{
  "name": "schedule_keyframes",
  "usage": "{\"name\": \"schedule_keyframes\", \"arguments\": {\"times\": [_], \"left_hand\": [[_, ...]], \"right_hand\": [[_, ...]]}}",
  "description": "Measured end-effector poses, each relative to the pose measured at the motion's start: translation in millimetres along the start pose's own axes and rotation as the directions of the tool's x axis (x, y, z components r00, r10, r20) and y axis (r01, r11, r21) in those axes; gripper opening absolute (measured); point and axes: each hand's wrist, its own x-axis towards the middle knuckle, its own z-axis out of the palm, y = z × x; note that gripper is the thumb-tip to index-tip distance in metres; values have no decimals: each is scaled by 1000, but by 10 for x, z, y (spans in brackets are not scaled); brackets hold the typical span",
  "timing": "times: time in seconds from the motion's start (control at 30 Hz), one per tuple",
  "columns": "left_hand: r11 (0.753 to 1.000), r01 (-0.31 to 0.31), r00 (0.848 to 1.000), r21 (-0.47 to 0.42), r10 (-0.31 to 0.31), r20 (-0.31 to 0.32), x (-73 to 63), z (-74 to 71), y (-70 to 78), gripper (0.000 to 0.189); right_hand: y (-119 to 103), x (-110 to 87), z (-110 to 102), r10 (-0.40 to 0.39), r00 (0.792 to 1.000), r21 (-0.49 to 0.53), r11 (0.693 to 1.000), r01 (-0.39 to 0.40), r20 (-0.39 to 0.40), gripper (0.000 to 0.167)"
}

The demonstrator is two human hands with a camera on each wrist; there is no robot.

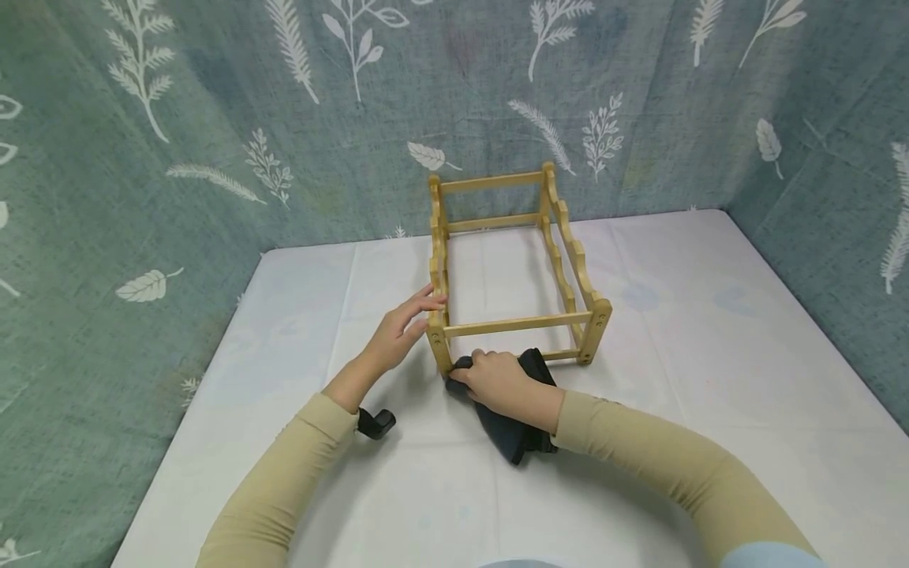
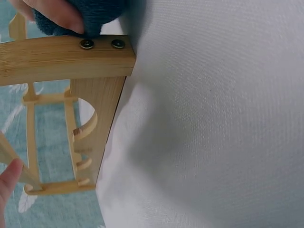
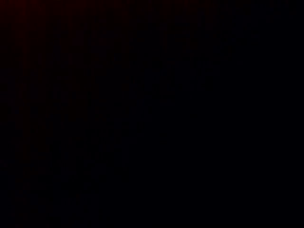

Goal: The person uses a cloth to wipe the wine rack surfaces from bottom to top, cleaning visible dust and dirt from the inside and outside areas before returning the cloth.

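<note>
A light wooden rack point(image 1: 518, 322) with scalloped side rails stands on the table. At its near left corner my left hand point(image 1: 389, 338) holds the side rail, fingers over the top. One fingertip point(image 2: 13, 171) shows against the rail in the left wrist view. My right hand point(image 1: 506, 385) grips a dark blue cloth point(image 1: 506, 434) against the foot of the near left leg. In the left wrist view the cloth point(image 2: 102, 14) looks fuzzy and touches the leg beside two screws. Part of the cloth hangs below the right hand. The right wrist view is almost black.
A white cloth covers the table point(image 1: 675, 371). Behind and at the sides hangs a green-grey curtain point(image 1: 341, 118) with white leaf prints. A black strap piece point(image 1: 376, 424) shows at the left wrist. A pale blue rounded shape point(image 1: 521, 563) enters at the bottom edge.
</note>
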Motion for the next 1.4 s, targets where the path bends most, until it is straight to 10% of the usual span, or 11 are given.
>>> {"name": "schedule_keyframes", "arguments": {"times": [0.27, 0.57, 1.03, 1.4], "left_hand": [[1000, 6, 1000, 2, -6, 3, -8, 3, 7, 59], [1000, -9, 1000, -3, 9, -24, 13, 14, 14, 66], [1000, -18, 999, -20, 17, -32, 10, 41, 7, 70], [1000, -14, 999, 8, 14, -44, 14, 37, 15, 74]], "right_hand": [[158, -341, -339, -4, 958, 103, 994, 35, -286, 43], [731, -946, -695, 135, 808, 208, 978, -16, -574, 37], [1327, -1366, -620, 425, 705, 359, 898, -253, -567, 50], [1563, -1594, -710, 505, 613, 331, 863, -383, -608, 45]]}}
